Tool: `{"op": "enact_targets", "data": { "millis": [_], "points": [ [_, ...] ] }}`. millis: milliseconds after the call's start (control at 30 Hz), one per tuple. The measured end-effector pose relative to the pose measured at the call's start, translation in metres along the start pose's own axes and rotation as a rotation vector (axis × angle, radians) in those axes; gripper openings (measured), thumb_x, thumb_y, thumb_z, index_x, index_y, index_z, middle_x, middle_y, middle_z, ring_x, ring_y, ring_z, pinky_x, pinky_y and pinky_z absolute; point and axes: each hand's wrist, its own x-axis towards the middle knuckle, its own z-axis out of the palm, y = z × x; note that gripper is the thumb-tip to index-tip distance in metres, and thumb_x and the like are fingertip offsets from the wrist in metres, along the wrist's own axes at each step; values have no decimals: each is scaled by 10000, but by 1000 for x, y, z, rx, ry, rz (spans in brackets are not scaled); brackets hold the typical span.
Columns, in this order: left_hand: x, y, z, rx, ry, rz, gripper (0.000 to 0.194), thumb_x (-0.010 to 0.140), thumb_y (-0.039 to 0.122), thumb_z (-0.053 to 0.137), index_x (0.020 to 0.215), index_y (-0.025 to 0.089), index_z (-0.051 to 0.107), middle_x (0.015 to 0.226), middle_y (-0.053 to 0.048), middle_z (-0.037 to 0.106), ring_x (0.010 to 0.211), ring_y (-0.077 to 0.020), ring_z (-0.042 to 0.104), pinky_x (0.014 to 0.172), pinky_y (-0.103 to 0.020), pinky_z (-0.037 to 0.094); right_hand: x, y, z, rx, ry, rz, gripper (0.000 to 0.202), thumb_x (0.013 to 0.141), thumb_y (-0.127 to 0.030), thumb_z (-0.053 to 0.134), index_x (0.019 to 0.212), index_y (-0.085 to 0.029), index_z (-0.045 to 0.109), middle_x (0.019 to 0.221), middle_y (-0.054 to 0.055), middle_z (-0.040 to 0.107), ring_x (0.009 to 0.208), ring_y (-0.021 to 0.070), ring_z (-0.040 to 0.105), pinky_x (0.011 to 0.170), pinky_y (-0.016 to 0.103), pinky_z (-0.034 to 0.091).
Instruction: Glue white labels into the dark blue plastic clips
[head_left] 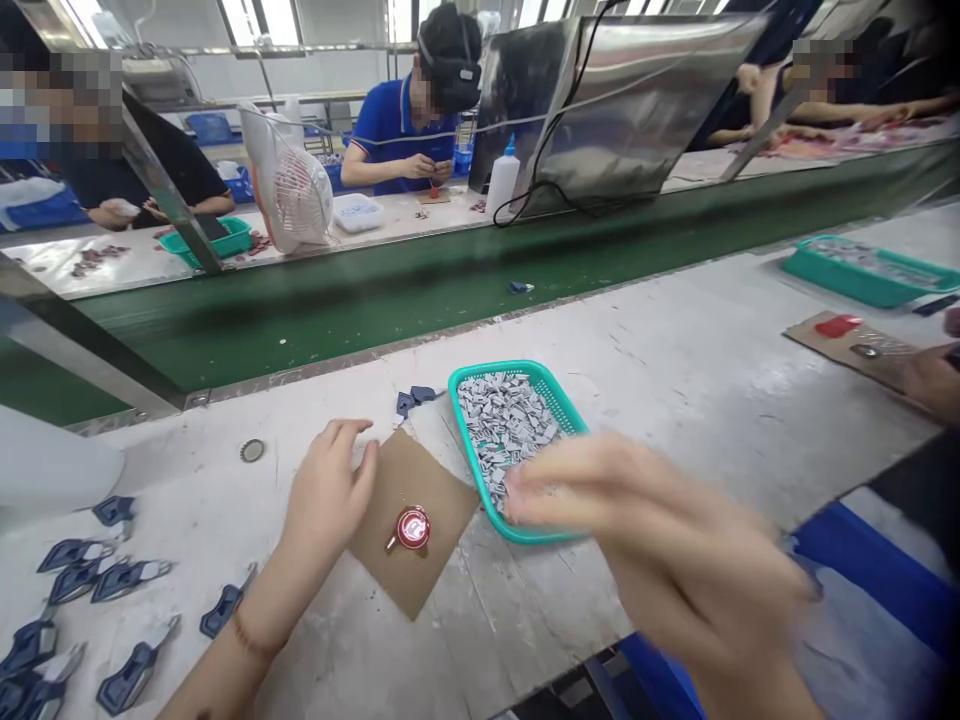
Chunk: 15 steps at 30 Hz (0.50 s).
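My left hand [330,490] rests at the left edge of a brown cardboard square [390,475], its thumb apart from the fingers and nothing visible between them. On the cardboard sits a red bottle cap [413,527] in a small wet-looking brown patch. Smeared by motion, my right hand [660,530] is over the near right side of a green plastic basket [469,430]. Many small grey plastic pieces [510,415] fill that basket. Whether the right fingers hold a piece is too blurred to tell. Behind the cardboard lie dark blue parts [414,400].
Several dark blue parts with metal tips [129,675] lie at the left, near an upturned bottle cap [253,450]. Beyond runs a green conveyor belt [360,300] with metal posts. At right, another person's hand [934,380] touches cardboard near a second green basket [847,275].
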Motion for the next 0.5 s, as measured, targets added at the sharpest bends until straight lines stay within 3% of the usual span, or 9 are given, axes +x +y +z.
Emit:
{"op": "enact_targets", "data": {
  "millis": [33,100,200,367,500],
  "points": [
    [16,6,7,9,-17,-4,324,972,319,414,1204,164,578,1224,-112,628,1079,-275,617,898,-401,494,12,16,9,-5,-34,23,346,980,-193,389,1005,-304,715,1018,12,733,990,181,683,832,304,550],
    [42,15,21,36,-44,-11,329,971,305,442,1198,115,586,1193,-157,631,1071,-299,622,896,-434,496,30,51,30,-135,-268,178,292,961,-181,424,1031,-238,702,1066,36,728,1007,191,678,804,291,553],
    [65,20,42,66,-55,-38,249,948,287,537,1106,113,622,1152,-137,637,1059,-277,619,905,-466,500,42,90,56,-226,-347,216,216,894,-137,510,971,-175,708,1010,82,733,951,244,690,762,322,541],
    [73,19,53,0,-19,-82,224,923,293,610,1091,147,629,1168,-85,636,1070,-248,612,921,-476,507,41,106,76,-292,-330,163,121,834,-151,564,842,-181,682,894,82,723,844,256,683,645,308,491],
    [61,11,34,-186,28,-106,230,918,237,604,1131,150,611,1140,-88,650,1059,-248,616,930,-472,493,42,114,80,-272,-273,128,97,808,-219,593,763,-201,676,825,83,731,761,268,687,566,313,463]
  ]
}}
